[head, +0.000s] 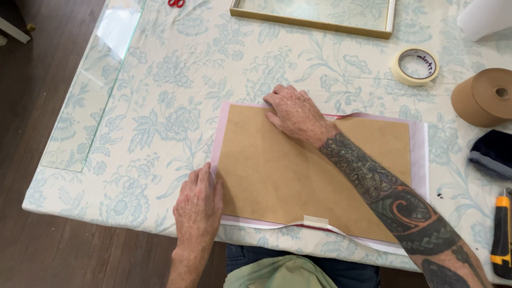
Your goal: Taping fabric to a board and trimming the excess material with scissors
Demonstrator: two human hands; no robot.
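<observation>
Head view: left hand [198, 205], right hand [294, 113] flat on brown board [298, 176].

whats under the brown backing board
A pale pink sheet shows past the brown board on its left, far and right edges, with white paper and a red strip at the near edge. What lies beneath the board's middle is covered.

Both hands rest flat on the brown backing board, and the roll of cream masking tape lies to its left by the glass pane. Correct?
Not quite. In the head view both hands, left and right, rest on the brown backing board, but the roll of cream masking tape lies to its upper right; the glass pane is on the left.
</observation>
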